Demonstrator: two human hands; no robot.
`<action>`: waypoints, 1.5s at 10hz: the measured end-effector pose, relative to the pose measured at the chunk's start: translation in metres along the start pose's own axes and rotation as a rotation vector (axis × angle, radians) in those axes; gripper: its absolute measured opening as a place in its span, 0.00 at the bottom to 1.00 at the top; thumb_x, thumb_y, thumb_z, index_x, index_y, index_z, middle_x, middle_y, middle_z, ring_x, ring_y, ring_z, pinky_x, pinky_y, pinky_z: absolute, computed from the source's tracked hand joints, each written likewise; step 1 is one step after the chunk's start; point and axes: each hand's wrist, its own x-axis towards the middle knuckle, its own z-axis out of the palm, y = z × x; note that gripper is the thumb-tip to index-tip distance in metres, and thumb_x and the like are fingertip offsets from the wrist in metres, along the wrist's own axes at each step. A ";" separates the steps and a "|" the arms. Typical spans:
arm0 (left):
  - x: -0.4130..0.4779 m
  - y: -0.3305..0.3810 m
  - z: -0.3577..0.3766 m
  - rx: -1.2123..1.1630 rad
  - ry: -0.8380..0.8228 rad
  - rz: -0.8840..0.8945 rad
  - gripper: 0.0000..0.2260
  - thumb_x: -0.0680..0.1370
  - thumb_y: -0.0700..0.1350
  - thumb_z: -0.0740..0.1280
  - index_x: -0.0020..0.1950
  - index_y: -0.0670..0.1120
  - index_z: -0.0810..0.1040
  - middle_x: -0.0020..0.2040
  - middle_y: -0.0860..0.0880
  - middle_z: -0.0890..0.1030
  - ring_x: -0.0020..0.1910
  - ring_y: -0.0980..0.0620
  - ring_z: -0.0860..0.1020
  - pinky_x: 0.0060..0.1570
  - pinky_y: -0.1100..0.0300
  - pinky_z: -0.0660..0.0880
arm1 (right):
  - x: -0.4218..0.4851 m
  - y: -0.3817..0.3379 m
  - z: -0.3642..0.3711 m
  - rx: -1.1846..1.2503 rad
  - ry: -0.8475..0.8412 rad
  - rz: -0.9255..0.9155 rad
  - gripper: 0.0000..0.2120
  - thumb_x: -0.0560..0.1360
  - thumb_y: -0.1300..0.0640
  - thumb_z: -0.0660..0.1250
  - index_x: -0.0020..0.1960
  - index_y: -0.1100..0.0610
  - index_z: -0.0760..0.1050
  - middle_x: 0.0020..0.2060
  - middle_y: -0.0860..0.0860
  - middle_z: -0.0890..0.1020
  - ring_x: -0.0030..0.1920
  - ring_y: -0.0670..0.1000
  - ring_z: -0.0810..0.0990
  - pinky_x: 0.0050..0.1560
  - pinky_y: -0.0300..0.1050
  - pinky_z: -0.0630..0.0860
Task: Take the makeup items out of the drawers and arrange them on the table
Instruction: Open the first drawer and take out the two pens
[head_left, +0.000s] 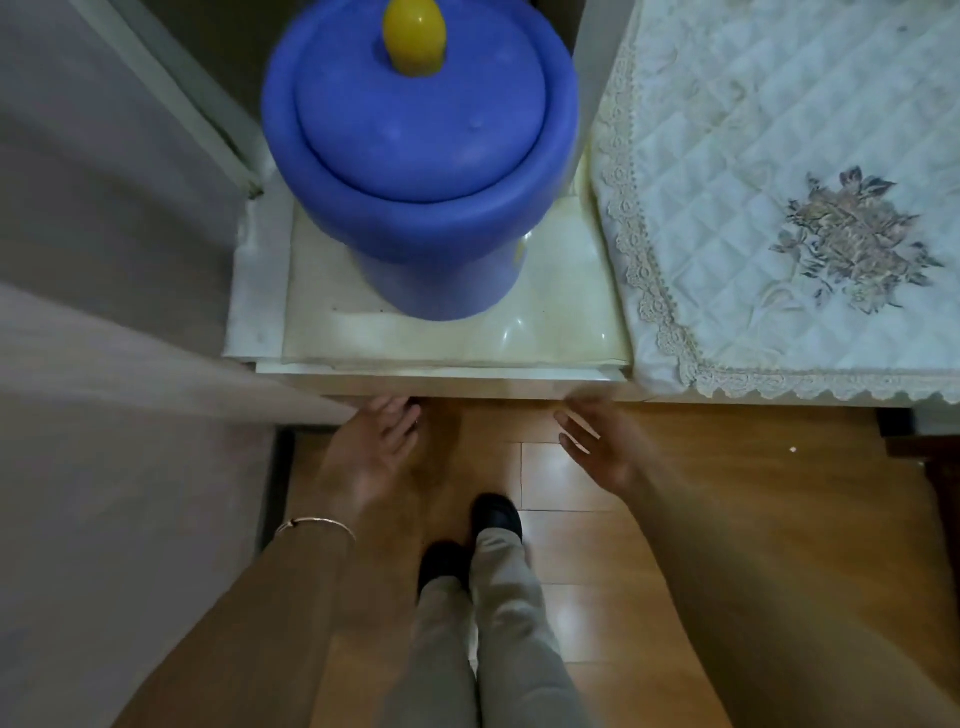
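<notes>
Drawers do not show from this high angle: whatever fronts the small cabinet (457, 340) has lie straight below its near edge, hidden under the overhang, and no makeup items can be seen. That edge runs left to right, and both hands sit just on the near side of it and lower, over the wooden floor (701, 493). The left hand (382, 441) is at the near-left corner, fingertips almost under the lip; the right hand (597, 447) is at the near-right corner. Neither is clearly closer, so I judge the drawer front to lie between them and slightly farther in. Both hands hold nothing, fingers straight and spread, palms turned toward each other. A thin bracelet (317, 524) circles the left wrist.

On the cabinet top stands a blue lidded tub (415, 166) with a yellow knob (414, 34), blurred. Right of the cabinet, touching it, a quilted lace-edged cloth (779, 130) with a floral patch probably covers the table where the items should go
</notes>
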 end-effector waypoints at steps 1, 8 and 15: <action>0.016 -0.024 -0.008 0.028 -0.027 0.015 0.19 0.81 0.32 0.46 0.72 0.32 0.53 0.74 0.37 0.58 0.74 0.45 0.58 0.49 0.77 0.69 | -0.007 -0.001 -0.001 -0.067 0.016 -0.010 0.06 0.76 0.62 0.60 0.47 0.56 0.75 0.48 0.50 0.79 0.54 0.51 0.77 0.52 0.43 0.73; -0.099 0.013 -0.044 1.140 0.032 0.696 0.20 0.76 0.50 0.54 0.60 0.41 0.76 0.58 0.42 0.80 0.58 0.43 0.74 0.62 0.52 0.67 | -0.126 0.008 0.018 -1.551 0.314 -0.816 0.13 0.75 0.53 0.61 0.50 0.61 0.79 0.47 0.58 0.83 0.50 0.59 0.77 0.52 0.54 0.74; -0.185 -0.064 -0.061 1.254 0.048 0.555 0.20 0.78 0.49 0.58 0.27 0.52 0.58 0.28 0.53 0.67 0.34 0.51 0.68 0.41 0.58 0.62 | -0.203 0.110 -0.035 -1.581 0.304 -0.711 0.12 0.75 0.52 0.60 0.40 0.59 0.77 0.41 0.53 0.82 0.44 0.53 0.75 0.40 0.44 0.66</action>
